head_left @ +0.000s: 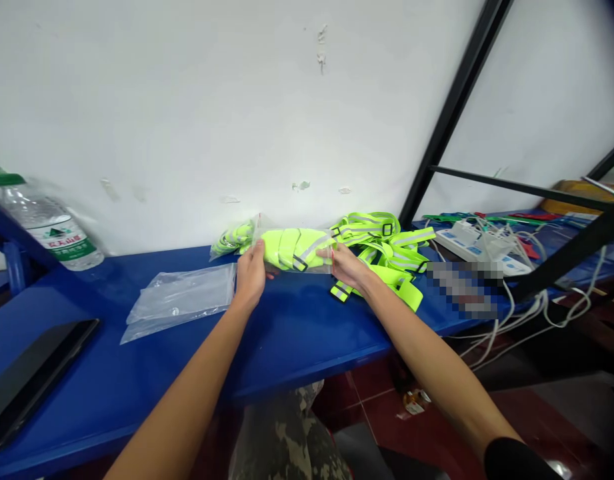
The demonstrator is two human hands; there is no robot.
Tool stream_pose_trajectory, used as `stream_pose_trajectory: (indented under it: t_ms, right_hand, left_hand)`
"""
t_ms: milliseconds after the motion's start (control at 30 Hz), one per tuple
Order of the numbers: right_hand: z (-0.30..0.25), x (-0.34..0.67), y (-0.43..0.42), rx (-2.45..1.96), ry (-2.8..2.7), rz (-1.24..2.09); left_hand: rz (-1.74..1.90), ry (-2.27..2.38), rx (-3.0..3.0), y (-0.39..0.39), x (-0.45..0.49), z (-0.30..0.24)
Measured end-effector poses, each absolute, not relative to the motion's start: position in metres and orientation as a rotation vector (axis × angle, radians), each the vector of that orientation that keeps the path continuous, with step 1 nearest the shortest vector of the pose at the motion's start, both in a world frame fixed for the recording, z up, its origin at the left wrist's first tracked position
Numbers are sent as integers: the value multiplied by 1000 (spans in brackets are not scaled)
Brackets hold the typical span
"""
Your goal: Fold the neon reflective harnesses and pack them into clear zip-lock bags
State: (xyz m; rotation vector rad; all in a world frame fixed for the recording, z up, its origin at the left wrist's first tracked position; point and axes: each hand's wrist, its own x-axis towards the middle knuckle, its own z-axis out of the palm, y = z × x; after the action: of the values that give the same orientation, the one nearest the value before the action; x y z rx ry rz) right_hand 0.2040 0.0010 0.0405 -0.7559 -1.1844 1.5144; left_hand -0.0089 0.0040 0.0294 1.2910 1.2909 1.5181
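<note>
A folded neon-yellow reflective strap (287,248) with grey stripes and a black buckle lies inside a clear zip bag (314,268). My left hand (251,272) is closed on the bag's left end, thumb on top. At the right end, beside the bag's red zip line, my right hand (349,265) is closed on the strap; its fingertips seem to be inside the bag's mouth. Behind my left hand sits another bagged reflective strap (234,237) against the wall. Just right of my right hand lies a loose heap of reflective straps (394,250).
Empty clear bags (181,293) lie left on the blue table (297,340). Farther left are a black tablet-like device (37,373) and a water bottle (51,227). A black metal frame (451,100), power strip (481,250) and white cables (541,307) stand right.
</note>
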Motion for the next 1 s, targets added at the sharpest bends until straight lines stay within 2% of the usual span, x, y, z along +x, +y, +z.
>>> stream_pose_trajectory:
  t_ms: [167,333,400,500,600,667,733,800,933,1000]
  right_hand:
    - [44,203,3,-648,-919,1564]
    - [48,213,9,-666,-687,1505]
    - [48,219,13,-692,-620,1431]
    - [47,223,18,-729,-542,1353]
    - [47,220,19,-775,-582,1351]
    - [46,214,16,-843,-654,1301]
    - [44,209,13,-920,-734,1211]
    - [42,206,11,-960,-819,1157]
    - [43,212,12,-947,-876,1275]
    - [46,217,14,-877,-786,1348]
  left_hand:
    - [1874,1487,1168,3,-40,45]
    - [2101,2097,1116,-22,-90,60]
    - [2098,2262,1019,-33,-113,62]
    - [1890,2482,877,-44,-131,63]
    - [1823,2602,1230,-47,-107,66]
    - [1796,2412,1836,-44,-69,68]
    - [1490,1938,2354,-36,-23,65]
    - [1210,1660,2625,-25,15,59]
    - [914,1419,2532,0,40,47]
    - [919,1294,2326,8,30,46]
